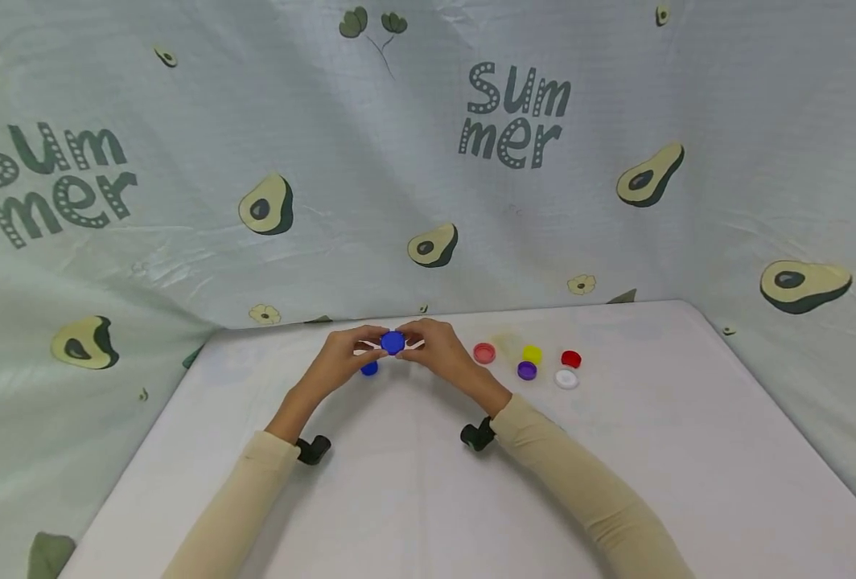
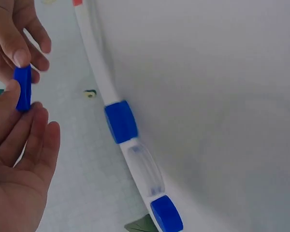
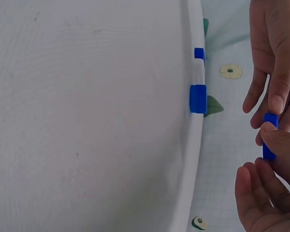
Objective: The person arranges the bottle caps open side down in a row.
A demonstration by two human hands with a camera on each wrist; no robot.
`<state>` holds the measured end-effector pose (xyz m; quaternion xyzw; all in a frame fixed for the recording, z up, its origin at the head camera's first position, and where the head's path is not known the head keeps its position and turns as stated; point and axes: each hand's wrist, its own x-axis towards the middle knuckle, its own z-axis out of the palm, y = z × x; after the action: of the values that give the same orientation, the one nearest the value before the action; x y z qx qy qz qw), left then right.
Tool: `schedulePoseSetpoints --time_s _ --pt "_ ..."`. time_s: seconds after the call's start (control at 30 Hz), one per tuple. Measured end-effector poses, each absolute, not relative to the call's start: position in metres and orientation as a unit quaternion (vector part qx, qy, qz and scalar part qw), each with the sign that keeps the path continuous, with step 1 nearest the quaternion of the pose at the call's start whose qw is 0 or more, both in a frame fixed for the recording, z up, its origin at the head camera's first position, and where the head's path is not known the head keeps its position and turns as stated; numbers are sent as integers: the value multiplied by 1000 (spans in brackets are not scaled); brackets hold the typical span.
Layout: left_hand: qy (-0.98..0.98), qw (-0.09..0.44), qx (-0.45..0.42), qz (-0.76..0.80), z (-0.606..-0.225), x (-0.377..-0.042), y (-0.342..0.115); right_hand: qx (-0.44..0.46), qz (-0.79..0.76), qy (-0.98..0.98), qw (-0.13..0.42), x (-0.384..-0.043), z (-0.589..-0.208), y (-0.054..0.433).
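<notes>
Both hands are raised over the far part of the table and hold one round blue lid [image 1: 393, 342] between them. My left hand [image 1: 343, 359] pinches its left side between thumb and fingers. On the opposite side, the fingertips of my right hand [image 1: 434, 347] pinch the edge. Seen edge-on in the left wrist view, the lid [image 2: 23, 88] is thin, with a thumb from each hand on it. Below the left hand, a second blue piece [image 1: 369, 368] sits on the table, partly hidden by the fingers. The left wrist view shows a clear plastic piece [image 2: 146, 169] between two blue ones.
Right of the hands lie a pink-red ring-like lid [image 1: 483, 353], a yellow lid [image 1: 532, 354], a purple lid [image 1: 527, 371], a red lid [image 1: 571, 359] and a white lid [image 1: 566, 379]. A printed cloth [image 1: 355, 265] hangs behind the white table [image 1: 413, 498].
</notes>
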<state>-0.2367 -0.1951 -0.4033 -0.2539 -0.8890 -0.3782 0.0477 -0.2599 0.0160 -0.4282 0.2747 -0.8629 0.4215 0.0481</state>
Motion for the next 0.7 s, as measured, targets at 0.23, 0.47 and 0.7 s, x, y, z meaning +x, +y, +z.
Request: schedulePoseSetpoints --time_s 0.23,0.47,0.7 --pt "-897 8 -270 -349 -404 -246 -200 276 399 -874 27 -264 -430 15" --pt "-903 -12 -282 -324 -409 -254 -204 277 377 -884 26 -270 -429 11" --pt "-899 -28 -289 -328 -411 -264 -210 272 366 -890 14 -275 -429 6"
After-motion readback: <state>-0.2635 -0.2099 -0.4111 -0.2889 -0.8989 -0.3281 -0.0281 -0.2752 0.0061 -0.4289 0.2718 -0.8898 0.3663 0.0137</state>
